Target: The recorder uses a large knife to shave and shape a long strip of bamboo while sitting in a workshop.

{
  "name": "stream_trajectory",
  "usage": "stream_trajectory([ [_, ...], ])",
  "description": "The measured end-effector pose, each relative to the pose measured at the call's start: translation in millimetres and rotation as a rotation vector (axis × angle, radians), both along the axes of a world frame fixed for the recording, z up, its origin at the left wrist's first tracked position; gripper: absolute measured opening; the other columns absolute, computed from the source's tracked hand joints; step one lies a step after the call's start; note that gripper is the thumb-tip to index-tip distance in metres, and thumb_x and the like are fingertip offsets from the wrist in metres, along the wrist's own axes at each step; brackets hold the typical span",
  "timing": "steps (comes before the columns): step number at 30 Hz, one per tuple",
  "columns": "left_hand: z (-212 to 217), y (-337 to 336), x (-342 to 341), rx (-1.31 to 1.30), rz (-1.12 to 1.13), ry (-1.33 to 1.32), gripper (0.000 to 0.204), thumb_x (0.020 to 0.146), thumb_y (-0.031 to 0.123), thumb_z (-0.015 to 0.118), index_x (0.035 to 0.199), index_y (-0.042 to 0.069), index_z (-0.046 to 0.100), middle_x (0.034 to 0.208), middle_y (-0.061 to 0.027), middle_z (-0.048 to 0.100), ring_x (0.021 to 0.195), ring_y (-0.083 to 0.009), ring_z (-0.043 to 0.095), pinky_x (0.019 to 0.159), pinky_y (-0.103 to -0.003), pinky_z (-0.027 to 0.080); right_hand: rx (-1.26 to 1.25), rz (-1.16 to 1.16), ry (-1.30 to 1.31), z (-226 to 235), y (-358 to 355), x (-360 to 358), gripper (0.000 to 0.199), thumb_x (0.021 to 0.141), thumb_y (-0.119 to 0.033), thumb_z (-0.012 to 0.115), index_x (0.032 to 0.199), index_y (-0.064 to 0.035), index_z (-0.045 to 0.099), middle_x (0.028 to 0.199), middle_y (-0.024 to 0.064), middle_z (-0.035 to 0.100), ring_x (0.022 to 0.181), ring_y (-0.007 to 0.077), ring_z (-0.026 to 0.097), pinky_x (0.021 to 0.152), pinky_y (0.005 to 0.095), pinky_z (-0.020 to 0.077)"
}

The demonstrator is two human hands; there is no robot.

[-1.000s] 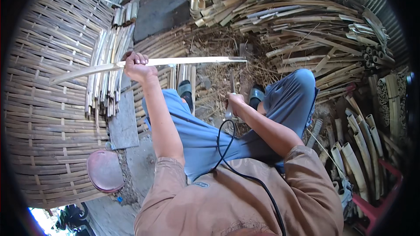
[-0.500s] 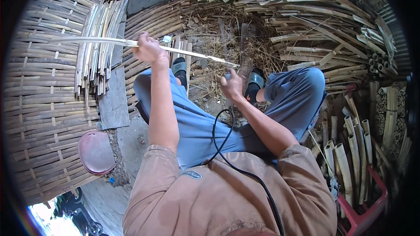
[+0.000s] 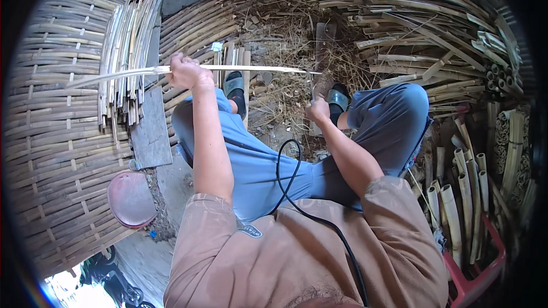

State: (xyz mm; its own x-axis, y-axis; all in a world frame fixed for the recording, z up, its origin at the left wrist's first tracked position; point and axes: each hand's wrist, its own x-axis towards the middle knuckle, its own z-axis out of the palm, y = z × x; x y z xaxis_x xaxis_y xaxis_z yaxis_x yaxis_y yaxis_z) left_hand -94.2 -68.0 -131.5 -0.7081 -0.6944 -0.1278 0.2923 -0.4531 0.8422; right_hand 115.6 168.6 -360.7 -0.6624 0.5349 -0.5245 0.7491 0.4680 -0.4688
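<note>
Strip: the long, pale strip (image 3: 257,69) lay crosswise in front of the knees, its left part over the woven mat (image 3: 57,128), its right end above the litter (image 3: 285,37).
Left hand: the left hand (image 3: 187,73) was wrapped round the strip, near its middle.
Right hand: the right hand (image 3: 318,110) was closed on what looked like a knife (image 3: 312,86), its handle mostly hidden by the fingers.
Blade: it pointed away from the body and met the strip's outline near the right end; contact could not be told.
Handling: the strip looked light and springy, stiff along its length, probably dry rather than slippery, apt to split or splinter.
Hold: the middle seemed best for balance, clear of the blade and possibly sharp edges.
</note>
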Motion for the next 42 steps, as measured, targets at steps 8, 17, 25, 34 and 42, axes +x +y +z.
stream_trajectory([
  [8,-3,1,-4,-0.038,-0.003,0.017,0.015,0.081,0.002,0.061,0.087,0.006,0.048,0.058,0.0018,0.038,0.042,-0.0098,0.033,0.04,-0.029,0.023,-0.132,0.303,0.471,23,-43,-5,0.032,0.085,-0.02,0.063,0.113,-0.0034,0.065,0.092,0.0262,0.07,0.091,0.0466,0.068,0.083,0.0531,0.0541],
  [17,-1,1,-6,0.01,-0.078,0.073,0.011,0.08,0.001,0.059,0.077,0.006,0.05,0.058,0.0017,0.039,0.043,-0.009,0.034,0.041,-0.029,0.023,-0.106,0.085,0.087,20,4,9,0.037,0.085,-0.026,0.069,0.11,0.0013,0.072,0.108,0.0271,0.072,0.102,0.0417,0.071,0.09,0.0468,0.057],
  [25,-8,-8,-18,0.012,0.115,-0.113,0.015,0.076,0.0,0.059,0.09,0.002,0.054,0.077,-0.0059,0.049,0.06,-0.0173,0.046,0.055,-0.035,0.036,-0.033,0.386,0.446,49,-43,-23,0.017,0.086,-0.015,0.062,0.098,-0.0034,0.06,0.091,0.0242,0.07,0.089,0.0443,0.069,0.082,0.055,0.0535],
  [34,-39,-43,-36,-0.026,0.283,-0.247,0.039,0.079,0.009,0.063,0.117,0.004,0.056,0.105,-0.0158,0.06,0.073,-0.0282,0.054,0.067,-0.045,0.045,0.074,0.164,0.123,-29,15,-34,0.03,0.086,-0.02,0.063,0.113,-0.0085,0.07,0.1,0.0244,0.073,0.101,0.0455,0.068,0.09,0.054,0.0545],
  [42,-45,-43,-36,0.025,0.227,-0.252,0.041,0.078,0.007,0.064,0.117,0.003,0.051,0.117,-0.0151,0.054,0.098,-0.0272,0.054,0.085,-0.048,0.046,0.013,0.386,0.355,-20,1,-20,0.027,0.089,-0.019,0.06,0.114,-0.0112,0.068,0.102,0.0243,0.072,0.099,0.0462,0.067,0.085,0.0563,0.053],
])
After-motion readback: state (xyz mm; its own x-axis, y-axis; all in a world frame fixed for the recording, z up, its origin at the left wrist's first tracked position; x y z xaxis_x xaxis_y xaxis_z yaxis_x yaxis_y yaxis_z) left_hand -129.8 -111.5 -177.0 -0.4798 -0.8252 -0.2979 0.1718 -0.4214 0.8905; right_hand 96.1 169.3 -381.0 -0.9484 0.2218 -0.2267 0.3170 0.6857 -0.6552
